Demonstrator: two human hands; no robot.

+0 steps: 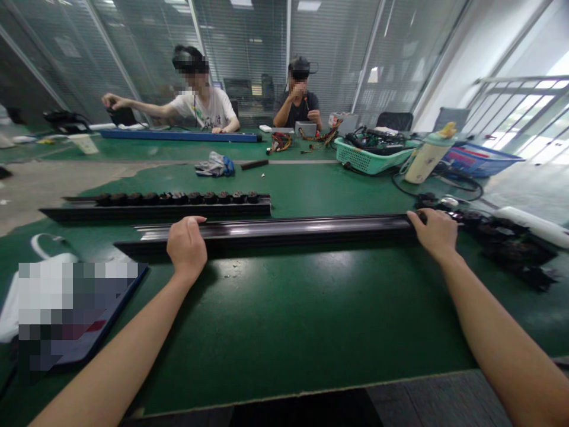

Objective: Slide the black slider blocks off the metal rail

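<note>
A long black metal channel lies crosswise on the green table, its shiny inner side facing up. My left hand grips it near its left end, fingers wrapped round and thumb along the top. At the other end my right hand is closed on the channel, its fingertips partly hidden. Just behind it rests a second black channel, with a row of several round black parts along it. To the right of my right hand lies a heap of black parts.
A blue folder is at the left. Further back are a grey-blue cloth, a short black bar, a green basket of cables, a cream bottle and a blue basket. Two people sit across, one behind a blue bar.
</note>
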